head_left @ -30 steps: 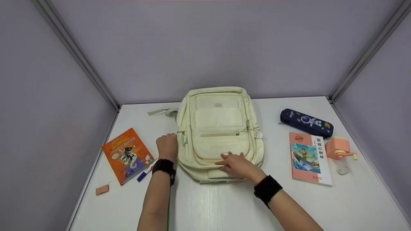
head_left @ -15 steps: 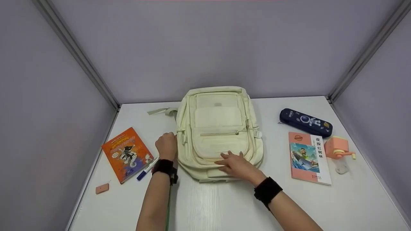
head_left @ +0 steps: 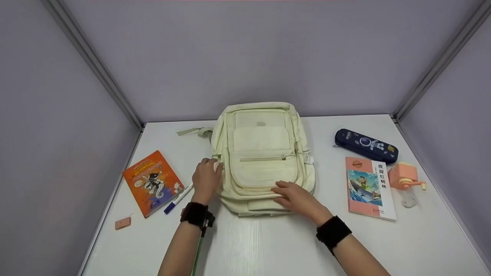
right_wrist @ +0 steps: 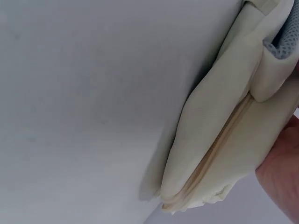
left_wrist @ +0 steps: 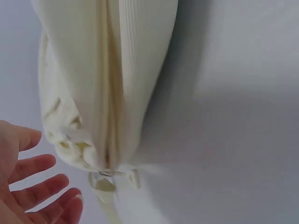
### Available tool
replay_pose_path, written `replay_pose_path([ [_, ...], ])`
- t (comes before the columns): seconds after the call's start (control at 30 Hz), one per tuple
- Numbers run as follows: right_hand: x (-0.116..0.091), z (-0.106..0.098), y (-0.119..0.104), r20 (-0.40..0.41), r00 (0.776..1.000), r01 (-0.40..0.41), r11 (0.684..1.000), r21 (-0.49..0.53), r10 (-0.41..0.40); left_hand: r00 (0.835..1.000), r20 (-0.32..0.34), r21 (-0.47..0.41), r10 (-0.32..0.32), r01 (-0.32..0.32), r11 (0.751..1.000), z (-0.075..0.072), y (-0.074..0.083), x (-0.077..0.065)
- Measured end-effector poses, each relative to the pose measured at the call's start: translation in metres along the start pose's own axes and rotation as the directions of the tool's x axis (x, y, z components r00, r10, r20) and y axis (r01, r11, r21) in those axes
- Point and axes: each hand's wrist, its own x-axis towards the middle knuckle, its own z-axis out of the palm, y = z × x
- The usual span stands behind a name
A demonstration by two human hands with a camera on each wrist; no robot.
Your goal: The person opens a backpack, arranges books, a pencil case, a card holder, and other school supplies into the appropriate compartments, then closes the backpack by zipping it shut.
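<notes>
A cream backpack [head_left: 261,138] lies front side up at mid-table, its front pocket zip pull towards the right. Over its lower left edge is my left hand [head_left: 207,178]; in the left wrist view this hand [left_wrist: 35,186] has its fingers spread and loosely bent, with nothing between them, beside the zipped side [left_wrist: 108,102]. My right hand [head_left: 297,200] rests on the backpack's lower right front, fingers extended across the fabric. Only part of the right hand [right_wrist: 281,170] shows in the right wrist view, against the bag's side; its fingertips are mostly hidden there.
Left of the backpack are an orange book [head_left: 153,184], a white marker with a blue cap [head_left: 169,208] and a small pink block [head_left: 122,223]. On the right lie a navy pencil case [head_left: 366,145], a pink-and-white book [head_left: 370,188] and a pink crank sharpener [head_left: 403,176]. Walls enclose the table.
My left hand has gone from a curled fist at the bag's left side to loosened fingers over its edge. My right hand has slid slightly right. The backpack stays in place.
</notes>
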Motion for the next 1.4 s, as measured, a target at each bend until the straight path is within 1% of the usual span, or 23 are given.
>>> replay_pose_path([
  [0.07,-0.004,-0.001,0.003,-0.034,0.999,0.008,1.0,-0.022,-0.009,0.998,0.018,-0.033,0.057,-0.056,0.998,-0.003,0.009,-0.008],
  [0.13,-0.007,-0.002,0.005,-0.062,0.998,0.008,0.999,-0.038,-0.011,0.992,0.051,-0.072,0.119,-0.115,0.991,-0.006,0.017,-0.016],
  [0.2,-0.008,-0.001,0.006,-0.079,0.997,-0.002,0.999,-0.054,-0.002,0.977,0.097,-0.113,0.192,-0.181,0.977,-0.008,0.025,-0.024],
  [0.23,-0.008,-0.001,0.007,-0.085,0.996,-0.007,0.998,-0.059,0.002,0.965,0.133,-0.132,0.225,-0.208,0.969,-0.009,0.029,-0.028],
  [0.27,-0.008,-0.001,0.007,-0.091,0.996,-0.011,0.998,-0.064,0.005,0.951,0.171,-0.148,0.258,-0.234,0.961,-0.01,0.032,-0.032],
  [0.3,-0.008,0.0,0.007,-0.097,0.995,-0.013,0.998,-0.069,0.006,0.933,0.21,-0.162,0.293,-0.262,0.951,-0.01,0.034,-0.035],
  [0.33,-0.007,0.001,0.007,-0.108,0.994,-0.012,0.997,-0.078,0.003,0.911,0.252,-0.177,0.326,-0.288,0.941,-0.01,0.036,-0.038],
  [0.4,-0.005,0.002,0.006,-0.128,0.992,-0.011,0.996,-0.09,0.0,0.861,0.33,-0.212,0.387,-0.332,0.919,-0.009,0.038,-0.045],
  [0.47,-0.004,0.001,0.005,-0.148,0.989,-0.006,0.995,-0.103,-0.009,0.816,0.38,-0.241,0.436,-0.367,0.898,-0.006,0.037,-0.049],
  [0.5,-0.003,0.0,0.004,-0.152,0.988,-0.008,0.994,-0.11,-0.009,0.799,0.393,-0.252,0.454,-0.381,0.889,-0.004,0.036,-0.051],
  [0.53,-0.003,-0.001,0.003,-0.151,0.989,-0.013,0.993,-0.117,-0.005,0.787,0.398,-0.263,0.472,-0.395,0.88,-0.002,0.036,-0.052],
  [0.57,-0.003,-0.002,0.002,-0.148,0.989,-0.016,0.993,-0.12,-0.001,0.779,0.4,-0.269,0.483,-0.404,0.874,0.0,0.034,-0.054],
  [0.7,-0.002,-0.007,0.0,-0.137,0.99,-0.042,0.992,-0.115,0.026,0.759,0.386,-0.26,0.524,-0.455,0.852,0.005,0.032,-0.054],
  [0.87,0.001,-0.011,-0.001,-0.165,0.984,-0.08,0.992,-0.099,0.063,0.73,0.372,-0.235,0.573,-0.523,0.819,0.006,0.03,-0.053],
  [1.0,0.001,-0.018,-0.003,-0.171,0.982,-0.1,0.99,-0.101,0.082,0.723,0.325,-0.216,0.609,-0.571,0.792,0.008,0.03,-0.053],
  [1.07,0.001,-0.022,-0.003,-0.167,0.982,-0.108,0.989,-0.103,0.09,0.723,0.291,-0.213,0.627,-0.59,0.779,0.008,0.031,-0.052],
  [1.17,0.0,-0.029,-0.005,-0.159,0.982,-0.116,0.988,-0.099,0.099,0.731,0.24,-0.193,0.639,-0.61,0.769,0.008,0.033,-0.05],
  [1.27,0.0,-0.036,-0.008,-0.167,0.98,-0.123,0.989,-0.079,0.108,0.743,0.193,-0.174,0.641,-0.617,0.767,0.005,0.037,-0.046],
  [1.33,0.0,-0.041,-0.01,-0.189,0.976,-0.124,0.99,-0.07,0.109,0.751,0.169,-0.166,0.638,-0.617,0.77,0.002,0.041,-0.043],
  [1.4,0.001,-0.045,-0.012,-0.228,0.968,-0.122,0.99,-0.075,0.102,0.762,0.152,-0.164,0.629,-0.608,0.777,-0.002,0.045,-0.039],
])
